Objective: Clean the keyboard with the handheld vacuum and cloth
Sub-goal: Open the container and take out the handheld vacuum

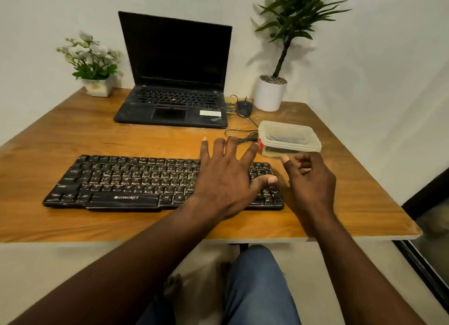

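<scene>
Toward the right side of the wooden table (73, 135), a clear lidded plastic container (289, 138); inside, something dark and flat, blurred through the walls, plus a red bit at the left end, neither possible to identify. In front and to the left of it, the black keyboard (136, 181), flat across the table's middle, keys flecked with pale dust, "ZEBRONICS" printed in white on the space bar. Left hand (226, 178) spread wide over the keyboard's right part, fingers straight, gripping nothing. Right hand (308, 176) just beside the keyboard's right end, close under the container, fingers loosely curled, holding nothing; contact with the container unclear. Behind, an open laptop (175, 81), screen dark, with a white sticker (210, 113) on the palm rest, print too small to read. Beside it, a black mouse (244, 107). Against the wall, a round white pot (270, 95) with a tall green plant and a small white planter (98, 87) with white flowers.
</scene>
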